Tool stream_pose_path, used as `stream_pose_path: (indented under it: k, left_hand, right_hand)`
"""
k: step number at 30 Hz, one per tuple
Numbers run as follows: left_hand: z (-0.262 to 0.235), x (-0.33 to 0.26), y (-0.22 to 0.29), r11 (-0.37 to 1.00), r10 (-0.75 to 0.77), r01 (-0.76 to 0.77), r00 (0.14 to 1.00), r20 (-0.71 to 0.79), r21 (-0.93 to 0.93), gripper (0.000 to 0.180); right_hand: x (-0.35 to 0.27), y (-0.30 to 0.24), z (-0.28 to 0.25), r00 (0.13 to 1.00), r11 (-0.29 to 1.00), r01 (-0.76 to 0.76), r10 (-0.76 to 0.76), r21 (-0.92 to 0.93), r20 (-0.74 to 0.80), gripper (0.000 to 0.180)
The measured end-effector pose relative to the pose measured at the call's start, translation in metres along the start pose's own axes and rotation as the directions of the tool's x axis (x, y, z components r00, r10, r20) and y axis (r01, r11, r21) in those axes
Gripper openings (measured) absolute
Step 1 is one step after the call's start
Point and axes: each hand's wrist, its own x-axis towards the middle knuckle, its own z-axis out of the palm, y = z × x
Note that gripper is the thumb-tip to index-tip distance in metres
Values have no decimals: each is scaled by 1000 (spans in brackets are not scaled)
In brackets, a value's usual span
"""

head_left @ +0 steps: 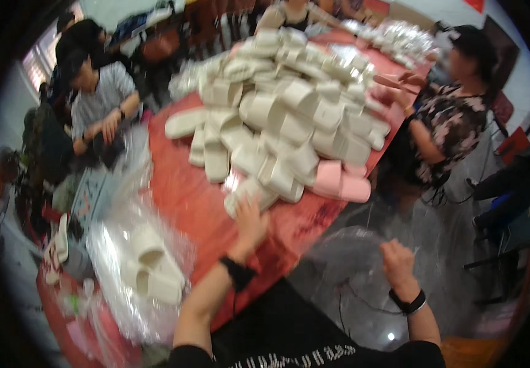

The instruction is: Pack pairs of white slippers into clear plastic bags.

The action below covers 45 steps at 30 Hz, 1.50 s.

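Observation:
A big heap of cream-white slide slippers (271,116) covers the table with the red top (176,175). At the heap's near edge my left hand (251,222) reaches onto a white slipper (243,193), fingers stretched out and slightly blurred. My right hand (398,260) is raised off the table's right side with its fingers closed. From it a thin, see-through plastic bag (351,239) seems to spread leftward; its outline is faint. A pair of pink slippers (341,183) lies at the heap's near right corner.
Left of the table, a clear plastic sack (115,245) holds a few white slippers (157,279). One person (102,95) sits at the left; another (449,116) at the right handles a pink slipper. Shiny wrapped pairs (400,40) lie at the far end.

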Motion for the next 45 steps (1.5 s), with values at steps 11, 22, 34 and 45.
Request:
stream_pose_path:
  k: [11,22,34,45]
  left_hand:
    - [-15,49,-33,964,-265,256,926,267,70,96]
    - [-12,42,-32,876,309,-376,918,247,303,46]
    - [-88,-6,-126,902,249,-371,865,436,221,15]
    - [-43,7,-124,829,-559,558,828,43,33,53]
  right_hand:
    - [2,14,21,994,984,-52,33,173,109,20]
    - [8,-5,20,988,969,-7,-32,247,151,23]
    - [-3,-1,15,990,964,-38,0,265,143,26]
    - [-1,-9,9,989,953,16,-61,303,138,22]
